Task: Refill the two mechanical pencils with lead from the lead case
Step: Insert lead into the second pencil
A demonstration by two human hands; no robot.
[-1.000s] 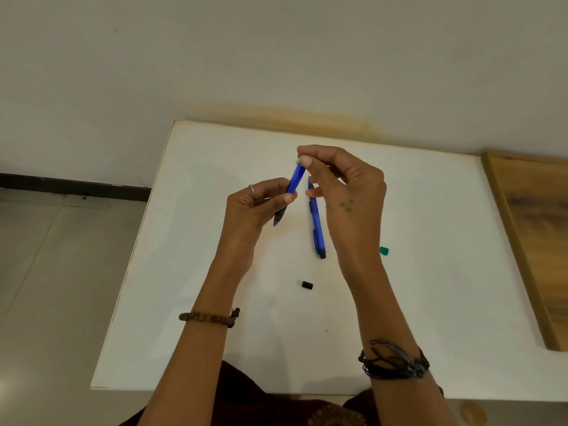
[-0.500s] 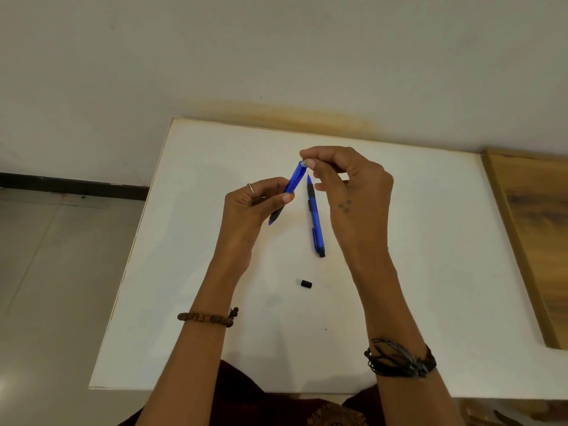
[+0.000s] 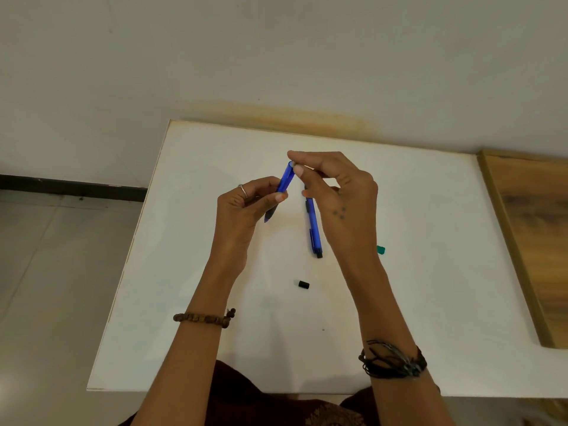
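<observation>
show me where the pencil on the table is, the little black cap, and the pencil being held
pencil on the table (image 3: 313, 229): head view, middle of its blue barrel.
black cap (image 3: 303, 284): head view, centre of the cap.
held pencil (image 3: 285, 179): head view, upper blue barrel above the left hand's fingers.

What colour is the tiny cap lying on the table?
Black. The little cap shows best in the head view, near the table's front.

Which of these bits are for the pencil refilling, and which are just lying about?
For the job:
held pencil, in left hand
right hand, pinching at its open top
second pencil
black cap
green piece, perhaps the lead case

Lying about:
wooden board
</observation>
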